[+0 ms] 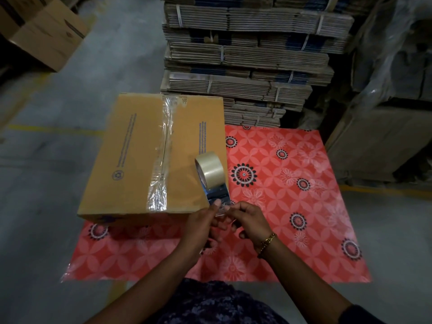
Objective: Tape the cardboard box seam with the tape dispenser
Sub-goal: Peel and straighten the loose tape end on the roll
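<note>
Clear tape (224, 208) pinched between both hands: left (202, 222), right (251, 220) | film thin, sticky; hold edges | roll (210, 170), box (154, 157) just beyond

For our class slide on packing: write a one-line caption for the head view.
Both hands, left hand and right hand, hold the tape dispenser beside a taped box.

We cannot read the blue print on the cardboard box (152, 157); it is too small. The left hand (203, 222) and right hand (251, 220) cover the free end of the tape strip (218, 195), so we cannot tell who pinches it. The box's near wall sits in shadow. The stack of flattened cartons (247, 57) runs off the top edge, the open carton (44, 31) off the far left, and the plastic-wrapped load (395, 54), blurred, off the right.
</note>
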A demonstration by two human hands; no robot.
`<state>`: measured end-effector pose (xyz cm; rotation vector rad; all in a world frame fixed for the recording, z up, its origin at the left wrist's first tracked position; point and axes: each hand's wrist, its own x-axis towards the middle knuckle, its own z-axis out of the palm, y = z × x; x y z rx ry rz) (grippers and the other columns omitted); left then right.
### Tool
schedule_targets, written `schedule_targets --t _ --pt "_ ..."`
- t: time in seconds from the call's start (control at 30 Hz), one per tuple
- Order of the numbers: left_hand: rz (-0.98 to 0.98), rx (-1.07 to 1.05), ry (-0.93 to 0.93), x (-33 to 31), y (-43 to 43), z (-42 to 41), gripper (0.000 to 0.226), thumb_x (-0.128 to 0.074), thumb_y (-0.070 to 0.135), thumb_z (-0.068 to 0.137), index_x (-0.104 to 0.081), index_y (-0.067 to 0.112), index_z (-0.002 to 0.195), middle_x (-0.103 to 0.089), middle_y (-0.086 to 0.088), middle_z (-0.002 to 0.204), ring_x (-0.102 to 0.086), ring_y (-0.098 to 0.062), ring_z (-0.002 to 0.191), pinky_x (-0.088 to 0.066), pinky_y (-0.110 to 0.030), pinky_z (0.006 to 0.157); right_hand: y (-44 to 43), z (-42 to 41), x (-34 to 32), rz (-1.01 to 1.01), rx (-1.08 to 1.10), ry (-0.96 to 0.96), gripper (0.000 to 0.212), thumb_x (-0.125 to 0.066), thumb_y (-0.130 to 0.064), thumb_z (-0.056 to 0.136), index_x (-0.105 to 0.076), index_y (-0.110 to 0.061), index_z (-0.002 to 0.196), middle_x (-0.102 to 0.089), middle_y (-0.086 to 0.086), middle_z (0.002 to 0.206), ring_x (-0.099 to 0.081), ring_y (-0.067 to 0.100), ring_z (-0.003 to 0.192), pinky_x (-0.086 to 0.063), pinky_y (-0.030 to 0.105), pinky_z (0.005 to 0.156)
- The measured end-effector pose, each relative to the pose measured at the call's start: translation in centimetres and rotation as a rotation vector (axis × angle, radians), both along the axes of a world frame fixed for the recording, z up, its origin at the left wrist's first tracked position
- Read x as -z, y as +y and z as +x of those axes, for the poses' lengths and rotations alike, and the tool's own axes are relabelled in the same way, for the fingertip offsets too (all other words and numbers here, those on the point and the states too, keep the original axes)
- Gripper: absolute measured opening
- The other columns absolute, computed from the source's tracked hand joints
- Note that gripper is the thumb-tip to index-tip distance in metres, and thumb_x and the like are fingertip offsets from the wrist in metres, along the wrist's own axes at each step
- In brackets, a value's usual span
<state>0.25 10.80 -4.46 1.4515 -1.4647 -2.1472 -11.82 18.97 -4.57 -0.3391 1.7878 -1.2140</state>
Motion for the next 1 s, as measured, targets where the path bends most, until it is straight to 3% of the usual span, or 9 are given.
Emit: schedule_targets --t 0.13,0.27,0.37,0.43,0.53,0.73,0.9,1.0 --pt "-0.114 -0.097 0.049 1.3 0.8 -1.0 0.031 -0.059 0.026 0.1 -0.062 0.005 0.078 -0.059 -0.011 0.06 -0.05 -0.014 0.039 -0.032 -0.021 0.041 -0.1 0.4 -0.1 0.001 0.002 -0.003 0.029 -0.064 -0.037 0.092 -0.067 -0.012 0.078 -0.067 0.002 0.064 -0.056 0.011 0.046 -0.032 0.017 0.039" --pt "-0.228 -0.088 0.087 1.8 1.3 -0.9 0.037 -0.057 0.026 0.102 -0.057 0.005 0.071 -0.056 -0.009 0.055 -0.05 -0.016 0.041 -0.036 -0.021 0.041 -0.3 0.6 0.2 -0.038 -0.08 0.183 0.041 -0.058 -0.036 0.098 -0.067 0.001 0.082 -0.065 0.009 0.064 -0.056 0.011 0.045 -0.042 0.018 0.042" --pt "-0.263 -0.062 0.091 2.5 1.3 -0.8 0.042 -0.056 0.027 0.102 -0.055 -0.002 0.072 -0.056 -0.01 0.057 -0.052 -0.02 0.045 -0.037 -0.023 0.043 -0.4 0.4 0.6 -0.033 -0.145 0.297 0.04 -0.055 -0.038 0.098 -0.07 -0.004 0.082 -0.067 0.002 0.06 -0.059 0.015 0.048 -0.049 0.029 0.051" --pt "-0.279 -0.048 0.094 2.7 1.1 -0.7 0.041 -0.055 0.026 0.103 -0.054 -0.005 0.076 -0.055 -0.007 0.055 -0.053 -0.02 0.044 -0.037 -0.024 0.042 -0.4 0.2 0.7 -0.034 -0.15 0.242 0.041 -0.054 -0.033 0.1 -0.068 0.002 0.085 -0.066 0.005 0.061 -0.058 0.015 0.046 -0.046 0.024 0.048" --pt "-0.232 -0.017 0.114 2.5 0.8 -0.5 0.034 -0.051 0.025 0.105 -0.056 0.004 0.079 -0.056 0.001 0.054 -0.053 -0.017 0.044 -0.037 -0.023 0.04 -0.4 -0.3 0.3 -0.012 -0.194 0.126 0.038 -0.05 -0.025 0.102 -0.064 0.008 0.09 -0.063 0.007 0.064 -0.055 0.013 0.046 -0.038 0.013 0.039" --pt "-0.167 0.095 0.12 1.7 0.3 0.3 0.028 -0.057 0.032 0.101 -0.059 0.013 0.081 -0.065 0.002 0.063 -0.063 -0.016 0.054 -0.043 -0.023 0.044 -0.3 -1.2 -0.3 -0.006 -0.31 0.09 0.028 -0.048 -0.029 0.103 -0.064 -0.013 0.086 -0.066 0.002 0.069 -0.058 0.013 0.052 -0.037 0.018 0.038" --pt "-0.082 0.086 0.111 1.3 -0.2 0.8 0.032 -0.067 0.03 0.095 -0.065 -0.001 0.088 -0.07 -0.003 0.066 -0.07 -0.021 0.063 -0.049 -0.026 0.05 0.2 -1.9 -0.6 0.014 -0.355 -0.023 0.023 -0.049 -0.027 0.102 -0.064 -0.016 0.09 -0.071 0.003 0.079 -0.061 0.012 0.06 -0.038 0.022 0.044" --pt "-0.017 0.094 0.102 1.2 -0.9 1.2 0.028 -0.062 0.024 0.098 -0.068 -0.003 0.098 -0.075 -0.006 0.074 -0.073 -0.022 0.069 -0.051 -0.026 0.052 0.3 -2.5 -0.6 0.044 -0.326 0.001 0.016 -0.054 -0.013 0.097 -0.068 -0.015 0.092 -0.07 0.003 0.078 -0.06 0.013 0.058 -0.041 0.027 0.044"
